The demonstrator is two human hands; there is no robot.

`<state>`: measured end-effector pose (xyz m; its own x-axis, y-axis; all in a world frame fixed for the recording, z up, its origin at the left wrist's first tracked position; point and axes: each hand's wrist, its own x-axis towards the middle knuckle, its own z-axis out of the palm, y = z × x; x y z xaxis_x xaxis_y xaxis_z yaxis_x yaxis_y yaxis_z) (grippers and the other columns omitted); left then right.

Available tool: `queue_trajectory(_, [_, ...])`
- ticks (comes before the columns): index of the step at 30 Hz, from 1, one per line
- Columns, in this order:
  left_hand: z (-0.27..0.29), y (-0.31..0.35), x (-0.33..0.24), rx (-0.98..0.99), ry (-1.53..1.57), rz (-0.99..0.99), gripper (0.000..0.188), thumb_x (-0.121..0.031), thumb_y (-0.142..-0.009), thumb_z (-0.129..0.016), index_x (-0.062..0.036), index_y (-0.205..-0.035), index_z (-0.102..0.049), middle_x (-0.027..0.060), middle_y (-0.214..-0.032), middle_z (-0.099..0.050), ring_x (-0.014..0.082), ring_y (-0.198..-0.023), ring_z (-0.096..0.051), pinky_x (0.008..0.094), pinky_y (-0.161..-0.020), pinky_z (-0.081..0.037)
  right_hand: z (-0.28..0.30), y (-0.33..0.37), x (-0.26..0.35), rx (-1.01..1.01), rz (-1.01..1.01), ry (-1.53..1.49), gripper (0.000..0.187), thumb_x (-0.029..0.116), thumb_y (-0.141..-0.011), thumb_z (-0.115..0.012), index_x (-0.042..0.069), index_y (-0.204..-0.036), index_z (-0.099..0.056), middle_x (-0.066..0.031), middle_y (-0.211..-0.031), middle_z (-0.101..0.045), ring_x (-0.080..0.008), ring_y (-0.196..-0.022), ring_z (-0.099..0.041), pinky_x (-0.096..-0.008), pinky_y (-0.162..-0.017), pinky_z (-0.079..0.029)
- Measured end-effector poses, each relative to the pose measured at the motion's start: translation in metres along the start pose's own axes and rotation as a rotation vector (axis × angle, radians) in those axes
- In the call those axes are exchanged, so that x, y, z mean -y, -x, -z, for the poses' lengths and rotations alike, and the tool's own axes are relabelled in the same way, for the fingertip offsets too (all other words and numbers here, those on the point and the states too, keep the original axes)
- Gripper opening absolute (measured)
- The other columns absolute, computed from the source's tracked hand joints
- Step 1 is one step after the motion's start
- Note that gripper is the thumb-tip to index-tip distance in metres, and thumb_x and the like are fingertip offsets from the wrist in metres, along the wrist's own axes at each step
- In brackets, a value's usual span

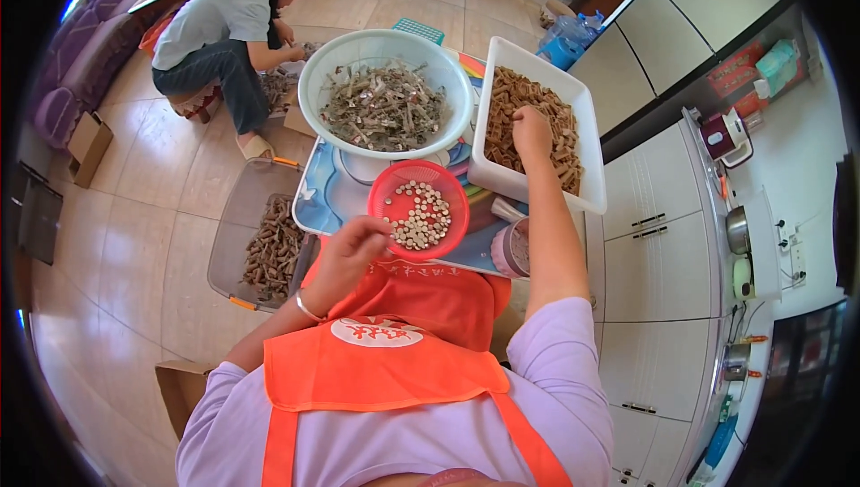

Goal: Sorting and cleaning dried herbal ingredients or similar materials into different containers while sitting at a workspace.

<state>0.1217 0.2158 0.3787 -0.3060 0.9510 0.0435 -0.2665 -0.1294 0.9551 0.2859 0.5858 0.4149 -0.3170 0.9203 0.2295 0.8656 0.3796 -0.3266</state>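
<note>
My left hand (355, 252) is at the left rim of a red plastic basin (374, 184). Its fingertips are drawn together in a pinch, and whatever they hold is too small to make out. Small pale round discs (425, 225) lie in the basin. My right hand (531, 131) reaches into a white rectangular tub (587, 111), over a heap of brown, strip-like pieces (520, 93). The fingers there are curled, with their tips partly hidden, so their contents cannot be seen. Beyond the red basin stands a large pale-green basin (309, 97) of loose silvery-grey strips (381, 106).
A patterned table (322, 196) carries the containers, with a pink cup (513, 249) near my right forearm. Left of it, a grey bin (235, 209) holds brown pieces. Another person (228, 34) sits bent over at the far left. Cabinets (658, 182) line the right side.
</note>
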Motion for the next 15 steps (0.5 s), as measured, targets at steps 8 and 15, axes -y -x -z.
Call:
queue_trajectory(8, [-0.022,-0.033,0.004,0.103,0.059,0.168,0.015,-0.006,-0.1,-0.051,-0.0041,-0.114,-0.055,0.0042,-0.102,-0.064,0.0101,-0.089,-0.063,0.0229,-0.074,-0.049,0.001,0.023,0.004,0.001,0.158,0.108,0.02,0.016,-0.088,-0.066,0.007,-0.106,-0.065,-0.0155,-0.106,-0.066,-0.0371,-0.098,-0.063,-0.0477,-0.083,-0.052])
queue_trajectory(15, [-0.037,-0.024,0.019,0.166,0.181,0.207,0.014,-0.004,-0.1,-0.049,-0.001,-0.111,-0.057,0.0052,-0.098,-0.064,0.0105,-0.084,-0.063,0.0232,-0.072,-0.052,-0.012,0.009,-0.019,0.173,0.075,0.116,0.018,0.007,-0.088,-0.06,0.007,-0.105,-0.064,-0.018,-0.105,-0.066,-0.0361,-0.1,-0.062,-0.0466,-0.083,-0.05])
